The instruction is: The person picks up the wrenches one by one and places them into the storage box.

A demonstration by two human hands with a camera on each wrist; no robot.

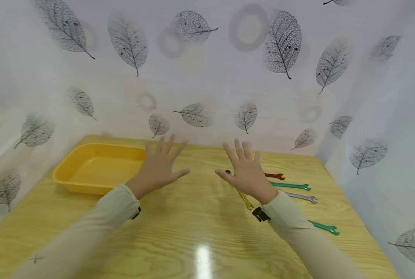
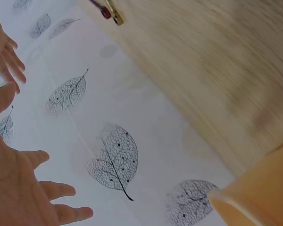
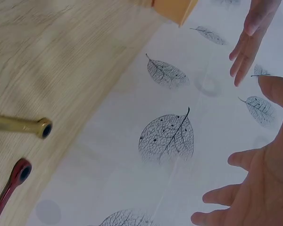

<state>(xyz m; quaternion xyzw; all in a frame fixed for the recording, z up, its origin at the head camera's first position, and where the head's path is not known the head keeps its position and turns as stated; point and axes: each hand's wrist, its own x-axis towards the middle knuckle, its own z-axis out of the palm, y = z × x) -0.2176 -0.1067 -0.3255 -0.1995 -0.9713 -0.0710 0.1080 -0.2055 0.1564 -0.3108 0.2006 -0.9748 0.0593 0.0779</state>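
Observation:
Both hands are held out above the table with fingers spread, and neither holds anything. My left hand (image 1: 157,167) hovers by the right end of a yellow plastic tray (image 1: 85,188), hiding part of its rim. Over the wrenches is my right hand (image 1: 246,172), covering parts of them. A gold wrench (image 1: 246,199) lies beneath it, slanting across the table. To its right lie a red wrench (image 1: 276,176), a green wrench (image 1: 292,186), a silver wrench (image 1: 303,197) and, nearer, another green wrench (image 1: 326,227) partly behind the sleeve.
The wood-grain table (image 1: 179,240) meets a leaf-printed white curtain (image 1: 207,85) at its back and sides. A dark strap (image 1: 261,214) circles the right wrist, and another dark strap (image 1: 136,213) shows at the left one.

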